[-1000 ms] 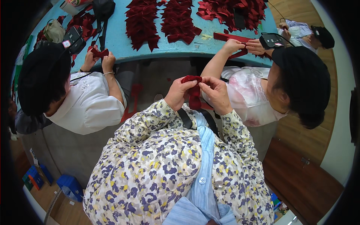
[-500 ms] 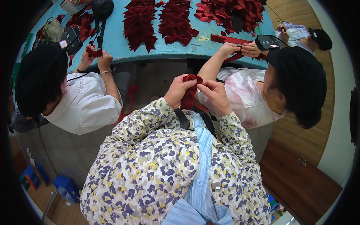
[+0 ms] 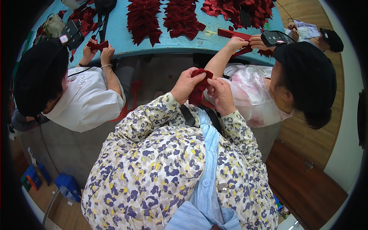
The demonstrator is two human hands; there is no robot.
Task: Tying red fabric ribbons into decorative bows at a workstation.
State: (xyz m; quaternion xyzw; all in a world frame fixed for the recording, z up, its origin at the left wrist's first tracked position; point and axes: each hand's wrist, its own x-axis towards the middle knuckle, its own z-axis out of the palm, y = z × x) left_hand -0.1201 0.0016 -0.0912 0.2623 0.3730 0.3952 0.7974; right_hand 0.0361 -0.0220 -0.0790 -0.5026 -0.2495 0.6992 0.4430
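Observation:
I hold a folded strip of dark red ribbon [image 3: 199, 85] in front of my chest with both hands. My left hand [image 3: 186, 85] pinches its upper left part. My right hand [image 3: 219, 92] grips its right side, fingers curled around the fabric. The ribbon's lower end hangs down between my wrists toward a black strap. My flowered sleeves come up from the lower edge.
A blue table [image 3: 161, 40] ahead carries rows of finished red bows [image 3: 143, 19] and loose red pieces [image 3: 241, 7]. A person in white at the left holds a red bow [image 3: 97, 45]. Another person at the right handles a red strip [image 3: 237, 36]. Blue bins [image 3: 65, 184] stand on the floor.
My hands have kept the ribbon and worked it slightly, the fold now bunched higher between my fingers. The person at the left moved their bow a little.

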